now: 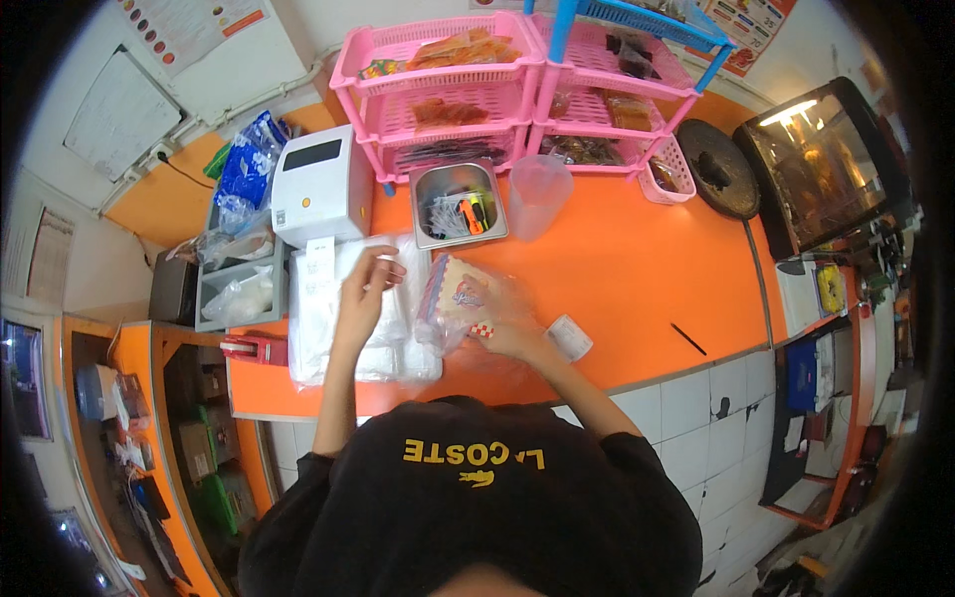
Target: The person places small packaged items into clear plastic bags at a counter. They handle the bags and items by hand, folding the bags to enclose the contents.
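My left hand (pixel 368 277) is raised over a stack of clear plastic bags (pixel 358 343), fingers loosely curled and apart, holding nothing. A printed box (pixel 456 295) lies inside a clear plastic bag just right of that stack. At the box's lower right, my right hand (pixel 501 339) grips the bag, with a small red-and-white checkered piece at its fingertips. Whether that piece is a sticker or a packet I cannot tell. A small white printed label or packet (pixel 570 338) lies on the orange counter (pixel 642 276) beside my right wrist.
A white label printer (pixel 317 186) stands behind the bags, a red tape dispenser (pixel 255 349) at the left edge. Further back are a steel tray (pixel 459 205) of pens, a translucent plastic jug (pixel 539 198) and pink shelf racks (pixel 440 82). A thin black stick (pixel 688 339) lies on the right.
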`<state>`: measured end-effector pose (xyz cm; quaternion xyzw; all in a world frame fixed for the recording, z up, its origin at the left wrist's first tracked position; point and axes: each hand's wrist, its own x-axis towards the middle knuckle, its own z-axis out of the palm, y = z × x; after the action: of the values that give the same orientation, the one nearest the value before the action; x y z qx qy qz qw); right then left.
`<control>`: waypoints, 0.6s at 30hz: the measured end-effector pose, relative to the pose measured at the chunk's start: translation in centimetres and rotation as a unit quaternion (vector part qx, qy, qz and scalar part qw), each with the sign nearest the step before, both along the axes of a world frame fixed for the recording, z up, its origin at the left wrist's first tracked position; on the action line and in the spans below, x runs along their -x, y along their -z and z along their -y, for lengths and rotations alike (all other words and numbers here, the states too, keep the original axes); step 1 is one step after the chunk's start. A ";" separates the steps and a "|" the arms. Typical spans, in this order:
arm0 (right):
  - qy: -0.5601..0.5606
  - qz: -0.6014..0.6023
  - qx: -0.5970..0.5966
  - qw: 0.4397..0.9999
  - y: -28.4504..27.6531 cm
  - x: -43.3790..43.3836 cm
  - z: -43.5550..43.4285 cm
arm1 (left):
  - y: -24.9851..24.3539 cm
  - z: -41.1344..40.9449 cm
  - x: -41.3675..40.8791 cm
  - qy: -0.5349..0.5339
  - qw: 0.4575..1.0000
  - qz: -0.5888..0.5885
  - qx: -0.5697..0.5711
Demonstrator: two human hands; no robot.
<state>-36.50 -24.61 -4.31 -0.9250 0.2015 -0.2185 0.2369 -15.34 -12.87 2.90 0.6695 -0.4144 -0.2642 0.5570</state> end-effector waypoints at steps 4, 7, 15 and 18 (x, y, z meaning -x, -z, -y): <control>0.040 -0.135 -0.010 0.990 0.7 0.7 -0.1 | 12.0 -1.4 1.7 0.087 0.931 0.024 -0.355; 0.055 -0.188 -0.013 0.981 0.0 1.1 -0.4 | 12.1 -1.3 3.5 0.033 0.944 -0.105 -0.310; 0.038 -0.182 -0.006 0.983 0.6 1.1 0.1 | 12.2 -2.1 3.2 0.013 0.966 0.051 -0.251; 0.080 -0.195 0.021 0.977 1.1 1.0 0.1 | 8.9 -1.8 4.0 0.012 0.971 0.034 -0.238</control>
<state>-37.48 -24.74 -5.41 -0.9356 0.3123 -0.0561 0.1550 -19.38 -11.11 -6.03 0.7864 -0.3667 -0.3389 0.3637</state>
